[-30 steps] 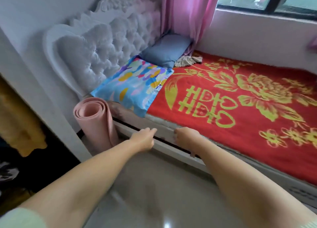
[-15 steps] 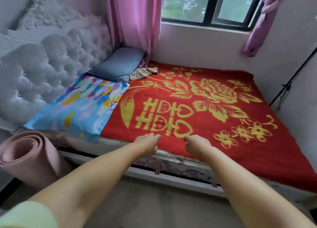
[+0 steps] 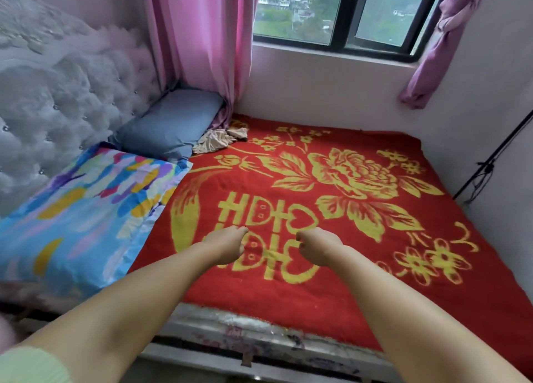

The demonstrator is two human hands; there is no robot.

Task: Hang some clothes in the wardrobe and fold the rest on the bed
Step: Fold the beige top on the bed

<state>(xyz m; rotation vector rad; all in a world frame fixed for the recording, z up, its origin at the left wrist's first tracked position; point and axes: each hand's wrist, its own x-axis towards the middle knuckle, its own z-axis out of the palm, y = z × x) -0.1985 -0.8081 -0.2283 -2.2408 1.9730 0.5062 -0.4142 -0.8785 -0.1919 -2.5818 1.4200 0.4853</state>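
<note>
A bed covered by a red blanket (image 3: pixel 360 304) with yellow flowers and characters fills the view. A small crumpled beige garment (image 3: pixel 215 141) lies at the far left of the blanket, beside the blue pillow. My left hand (image 3: pixel 227 245) and my right hand (image 3: pixel 318 248) are stretched out side by side above the near middle of the blanket. The fingers of both are curled under, and nothing shows in either hand. The wardrobe is out of view.
A colourful patterned pillow (image 3: pixel 83 209) and a blue pillow (image 3: pixel 173 123) lie against the white tufted headboard (image 3: pixel 57 99) on the left. Pink curtain (image 3: pixel 202 36) hangs in the corner, a window (image 3: pixel 346 10) behind. A purple knotted curtain (image 3: pixel 441 36) hangs right.
The view has swung right and up from the bed's side edge and rolled pink mat onto the whole bed. Both arms stay extended, now over the blanket.
</note>
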